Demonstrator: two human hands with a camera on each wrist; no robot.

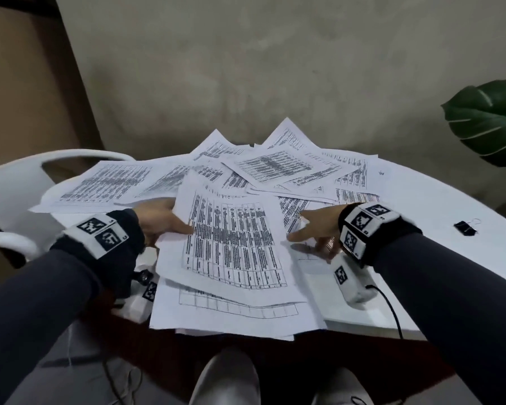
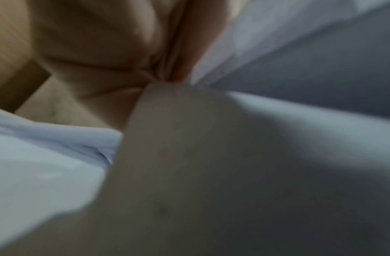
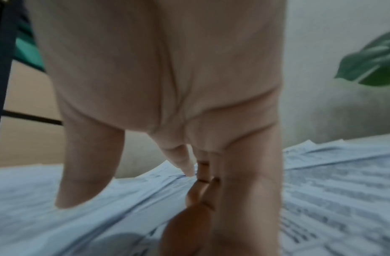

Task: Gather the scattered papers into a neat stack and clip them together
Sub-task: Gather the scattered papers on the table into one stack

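Head view: printed papers [image 1: 234, 244] lie fanned, overlapping, w/ binder clip [image 1: 465, 228] apart.

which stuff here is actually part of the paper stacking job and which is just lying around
Part of the job:
- gathered sheets, gripped by the left hand
- scattered papers
- binder clip on the table
- right hand, flat on the papers

Just lying about:
- white chair
- plant leaf

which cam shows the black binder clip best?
Head view: the small black metal binder clip lies in plain sight on the round white table, right of the right hand. Neither wrist view shows it.
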